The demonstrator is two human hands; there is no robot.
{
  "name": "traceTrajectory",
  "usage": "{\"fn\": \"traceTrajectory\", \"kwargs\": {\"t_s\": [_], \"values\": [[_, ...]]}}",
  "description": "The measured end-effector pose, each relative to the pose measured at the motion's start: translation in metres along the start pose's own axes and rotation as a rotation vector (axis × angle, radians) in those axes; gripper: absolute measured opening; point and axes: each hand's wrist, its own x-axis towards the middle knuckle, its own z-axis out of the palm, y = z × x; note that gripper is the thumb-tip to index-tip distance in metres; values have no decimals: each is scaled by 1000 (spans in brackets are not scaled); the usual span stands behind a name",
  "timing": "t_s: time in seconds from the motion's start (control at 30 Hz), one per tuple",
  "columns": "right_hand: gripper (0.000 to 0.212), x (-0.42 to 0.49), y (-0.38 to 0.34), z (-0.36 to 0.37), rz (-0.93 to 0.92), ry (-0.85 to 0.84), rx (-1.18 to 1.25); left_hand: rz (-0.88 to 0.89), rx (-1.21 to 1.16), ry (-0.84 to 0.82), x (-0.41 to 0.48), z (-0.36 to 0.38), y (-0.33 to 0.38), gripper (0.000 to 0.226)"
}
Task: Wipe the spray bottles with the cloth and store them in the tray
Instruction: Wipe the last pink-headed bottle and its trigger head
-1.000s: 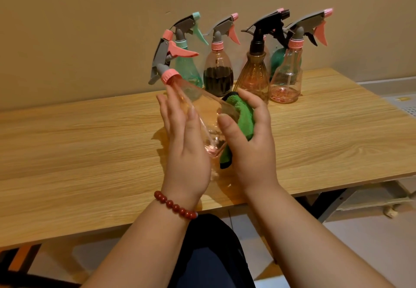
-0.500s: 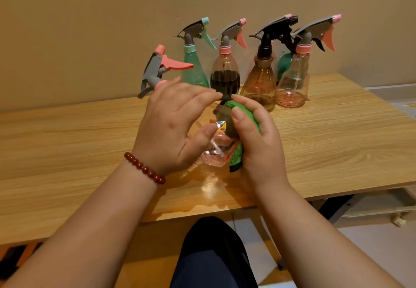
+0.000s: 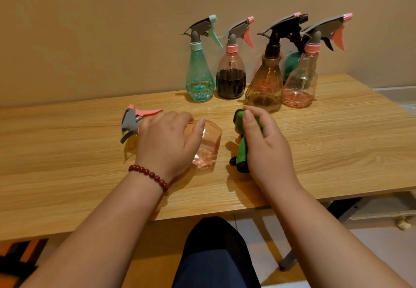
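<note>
Pink spray bottle point(image 3: 208, 148) laid on side on bench point(image 3: 67, 163), near centre, trigger head point(image 3: 132, 123) pointing left. Body gripped by left hand point(image 3: 166, 143), fingers point(image 3: 179, 116) curled over it. Green cloth point(image 3: 242, 152) bunched in right hand point(image 3: 265, 145), fingers closed round it; held just right of bottle, not touching. Other spray bottles point(image 3: 230, 80) stood upright in row at far side by wall. Tray not seen.

Judged: wiping step in hand. Bottle best steadied near neck and rolled so every facet is met by cloth. Base and trigger not to be skipped. Firm hold advised, as plastic is likely slippery.
</note>
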Motion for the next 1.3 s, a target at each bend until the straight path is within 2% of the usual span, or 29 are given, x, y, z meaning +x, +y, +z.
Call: {"fn": "traceTrajectory", "kwargs": {"t_s": [0.13,0.23,0.37,0.47,0.57,0.63,0.73,0.93,1.13,1.3], "values": [[34,1,3,1,41,-36,-16,-58,-44,0,-5,5,-3,81],[49,3,0,0,20,-152,-92,-53,-88,-12,-7,7,-6,81],[35,9,3,0,68,-212,-139,-13,-172,0,-3,4,-4,79],[39,12,5,1,-20,-177,-232,36,-254,-20,6,4,2,70],[30,14,5,5,-53,-75,-190,55,-293,-52,9,13,6,61],[28,15,4,12,-97,-40,-168,69,-292,-15,7,20,6,60],[31,17,3,19,-95,-92,-138,70,-297,35,7,27,4,59],[32,22,12,15,46,-175,-227,63,-308,71,8,28,4,57],[34,20,6,15,18,-166,-98,55,-304,71,9,30,4,57],[37,20,11,5,34,-302,-300,45,-306,85,9,31,5,58]]}}
